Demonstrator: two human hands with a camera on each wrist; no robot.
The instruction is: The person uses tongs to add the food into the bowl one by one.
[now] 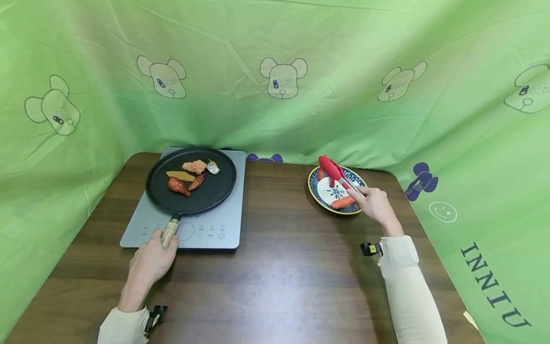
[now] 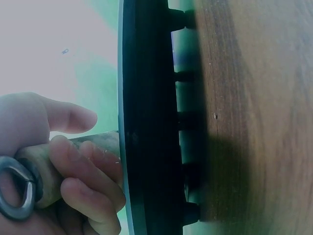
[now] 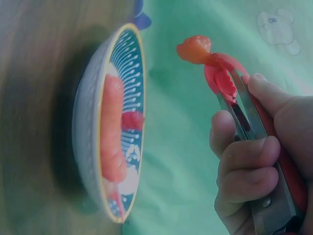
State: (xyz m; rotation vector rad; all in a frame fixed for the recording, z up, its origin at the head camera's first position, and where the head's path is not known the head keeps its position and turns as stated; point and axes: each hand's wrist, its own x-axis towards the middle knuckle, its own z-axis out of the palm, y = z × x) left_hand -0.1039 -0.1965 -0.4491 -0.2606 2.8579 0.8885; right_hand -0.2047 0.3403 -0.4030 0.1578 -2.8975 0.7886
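Observation:
My left hand point(image 1: 150, 260) grips the handle point(image 1: 171, 231) of a black flat pan point(image 1: 206, 198), its fingers curled round it. Several foods lie in the pan: a browned drumstick point(image 1: 178, 186), a smaller brown piece point(image 1: 196, 182), a yellow slice point(image 1: 180, 176), a pinkish crumbly piece point(image 1: 195, 166) and a silvery piece point(image 1: 212, 167). Over at the right, my right hand point(image 1: 377, 206) holds red-tipped tongs point(image 1: 330, 168) above a patterned plate point(image 1: 315, 195). The tongs pinch an orange-red food piece point(image 3: 194, 49), clear of the plate. A sausage point(image 3: 112, 127) lies in the plate, beside a red piece point(image 3: 133, 120).
Under the pan is a light grey induction cooker point(image 1: 232, 210) with touch controls at its front. The brown wooden table point(image 1: 275, 258) stretches between cooker and plate. A green printed curtain point(image 1: 240, 110) hangs along its back and sides.

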